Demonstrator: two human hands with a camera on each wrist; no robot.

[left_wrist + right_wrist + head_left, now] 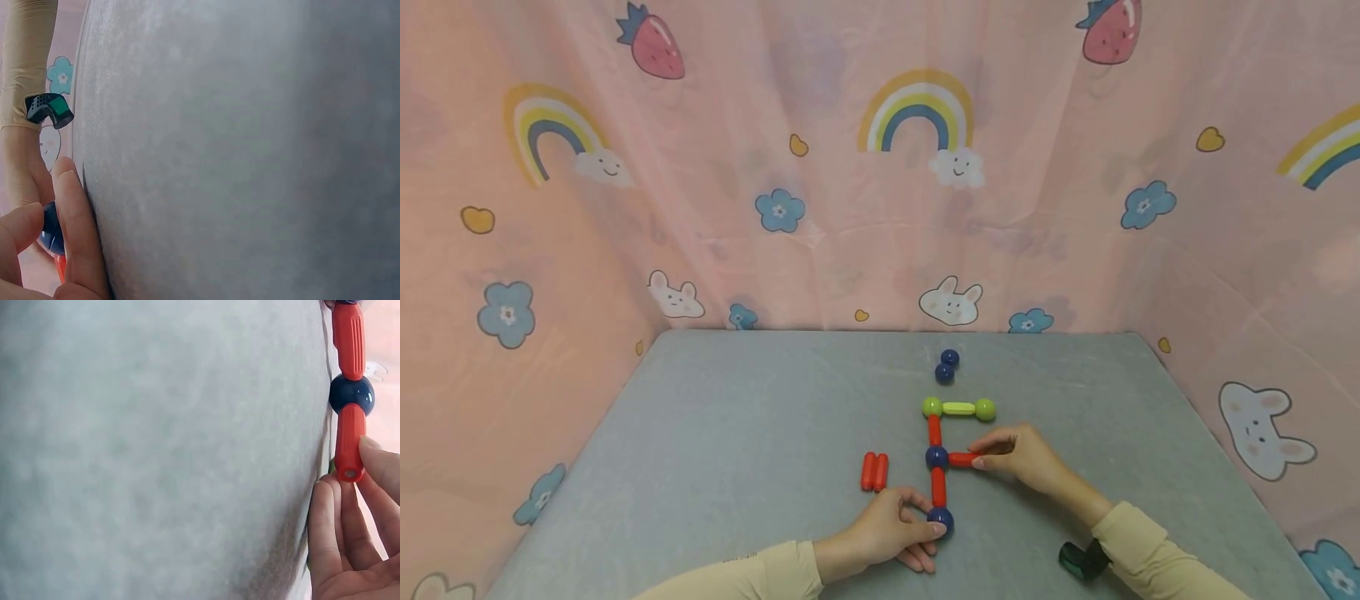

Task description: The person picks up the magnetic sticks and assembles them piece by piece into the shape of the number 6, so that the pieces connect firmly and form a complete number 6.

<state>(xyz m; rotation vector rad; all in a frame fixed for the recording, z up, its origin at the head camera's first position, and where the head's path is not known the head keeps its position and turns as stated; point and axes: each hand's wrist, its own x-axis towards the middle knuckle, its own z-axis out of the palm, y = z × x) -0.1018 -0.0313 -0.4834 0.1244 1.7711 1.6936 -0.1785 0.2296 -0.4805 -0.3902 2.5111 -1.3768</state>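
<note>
A shape of balls and rods lies on the grey table. In the head view my left hand point(887, 529) pinches the lower blue ball point(942, 522) between thumb and fingers. From that ball a red rod point(938, 487) runs up to the middle blue ball point(936, 457). My right hand point(1022, 458) pinches the outer end of a second red rod point(961, 459), whose inner end meets the middle ball. In the right wrist view this rod point(350, 440) shows a small round hole in its free end. Another red rod point(935, 430) leads up to a green ball point(932, 407).
A green rod point(958, 408) joins that ball to another green ball point(986, 409). Two loose blue balls point(944, 373) sit behind the shape. Two loose red rods point(868, 472) lie side by side near my left hand. A patterned pink curtain point(850, 242) surrounds the table point(737, 433).
</note>
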